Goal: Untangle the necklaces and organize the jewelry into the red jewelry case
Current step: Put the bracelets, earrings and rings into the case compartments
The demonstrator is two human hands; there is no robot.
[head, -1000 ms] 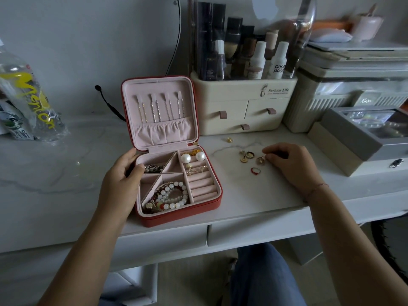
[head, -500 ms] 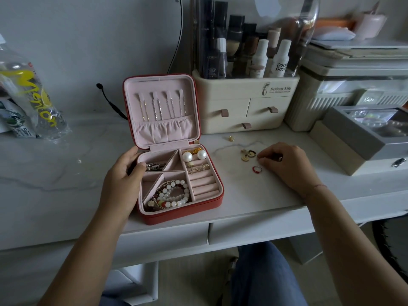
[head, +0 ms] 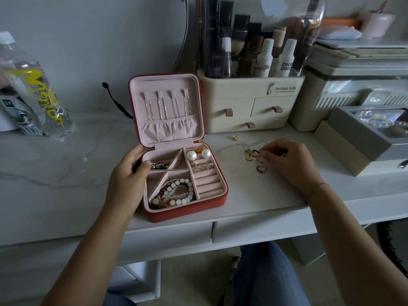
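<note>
Marble desktop (head: 66, 173) is bearing the open red jewelry case (head: 218, 200), whose wall the left hand (head: 125, 177) is gripping, while the right hand (head: 289, 164) is curling its fingertips onto loose rings (head: 254, 153) just beside them, though I cannot tell whether it is pinching one.

The red jewelry case (head: 189, 214) has a smooth leather-like shell and matt pink velvety lining. Its pearl earrings (head: 191, 155) look glossy. The bench (head: 66, 173) is smooth veined marble-look, the organizer (head: 247, 102) cream plastic.

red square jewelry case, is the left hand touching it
Touching. The head view shows the left hand gripping the left wall of the red square jewelry case, thumb lying on its pink rim.
</note>
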